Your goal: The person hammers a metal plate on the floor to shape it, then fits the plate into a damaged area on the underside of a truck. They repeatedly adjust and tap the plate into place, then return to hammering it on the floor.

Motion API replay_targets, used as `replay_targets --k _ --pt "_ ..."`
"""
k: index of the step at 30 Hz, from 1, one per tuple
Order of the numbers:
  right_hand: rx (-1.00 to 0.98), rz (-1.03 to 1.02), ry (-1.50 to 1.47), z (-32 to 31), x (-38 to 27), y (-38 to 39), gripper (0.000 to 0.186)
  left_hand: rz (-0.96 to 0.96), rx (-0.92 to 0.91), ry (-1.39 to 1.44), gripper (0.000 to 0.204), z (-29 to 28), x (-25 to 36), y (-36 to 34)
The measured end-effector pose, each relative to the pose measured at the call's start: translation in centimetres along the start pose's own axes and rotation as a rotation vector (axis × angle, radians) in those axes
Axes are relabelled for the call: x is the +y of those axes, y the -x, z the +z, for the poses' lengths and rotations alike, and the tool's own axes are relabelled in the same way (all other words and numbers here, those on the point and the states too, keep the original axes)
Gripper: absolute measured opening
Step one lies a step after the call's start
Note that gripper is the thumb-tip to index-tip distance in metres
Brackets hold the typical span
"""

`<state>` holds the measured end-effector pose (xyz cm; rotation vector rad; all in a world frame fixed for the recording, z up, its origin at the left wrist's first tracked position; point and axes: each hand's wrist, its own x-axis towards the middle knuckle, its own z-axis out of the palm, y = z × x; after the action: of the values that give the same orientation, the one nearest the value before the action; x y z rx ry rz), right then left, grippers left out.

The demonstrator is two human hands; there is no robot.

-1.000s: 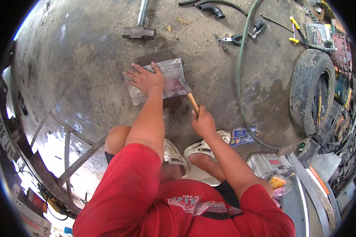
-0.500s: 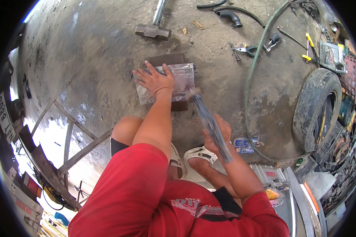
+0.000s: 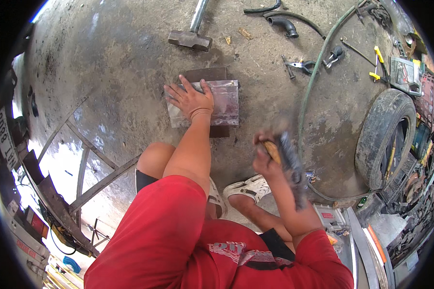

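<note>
My left hand point(image 3: 192, 102) lies flat with its fingers spread on a shiny, creased sheet of metal point(image 3: 224, 102). The sheet rests across a dark brown flat plate point(image 3: 206, 73), whose ends show beyond it on the far and near sides. To the right of the sheet, raised off it, my right hand point(image 3: 266, 159) is closed round a long dark grey tool point(image 3: 291, 164) with a wood-coloured part. Motion smears this tool, and I cannot make out its exact kind.
A sledgehammer point(image 3: 190, 40) lies beyond the sheet. Pliers point(image 3: 301, 65), a bolt point(image 3: 288, 67) and a bent black hose point(image 3: 283, 25) lie at the far right. A long green hose point(image 3: 307, 101) runs past a worn tyre point(image 3: 378, 135). A metal frame point(image 3: 99, 185) stands at left.
My right hand has lifted the grey tool away from the sheet's right edge, up and to the right, turning it. My left hand stays flat on the sheet.
</note>
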<state>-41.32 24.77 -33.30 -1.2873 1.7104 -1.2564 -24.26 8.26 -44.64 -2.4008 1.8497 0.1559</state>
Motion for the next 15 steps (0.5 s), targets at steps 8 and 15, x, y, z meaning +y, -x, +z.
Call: replay_targets --k 8,15 --pt "-0.076 0.278 0.256 1.3 0.2 -0.4 0.029 0.011 0.017 0.005 0.079 0.1 -0.2 -0.3" --pt "-0.087 0.272 0.474 2.8 4.5 0.7 0.026 0.023 0.050 0.059 0.078 0.2 0.1 0.1"
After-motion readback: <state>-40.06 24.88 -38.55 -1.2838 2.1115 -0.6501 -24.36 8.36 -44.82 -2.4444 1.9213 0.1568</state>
